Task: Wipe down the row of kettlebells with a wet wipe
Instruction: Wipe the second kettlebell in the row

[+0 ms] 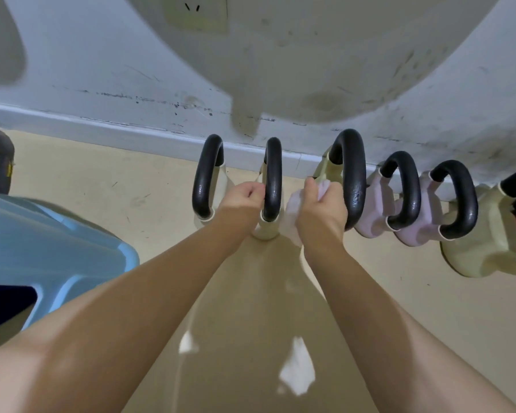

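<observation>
Hands at the cream kettlebell: left hand gripping its handle, right hand clutching the wet wipe.

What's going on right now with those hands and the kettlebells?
Left hand grips second kettlebell's handle. Right hand holds wet wipe between second and third kettlebell. Pink kettlebells wait further right. Nothing in the way.

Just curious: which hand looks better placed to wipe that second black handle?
Probably the right hand: it grips the white wet wipe beside the second black kettlebell handle, while the left hand holds that handle.
</observation>
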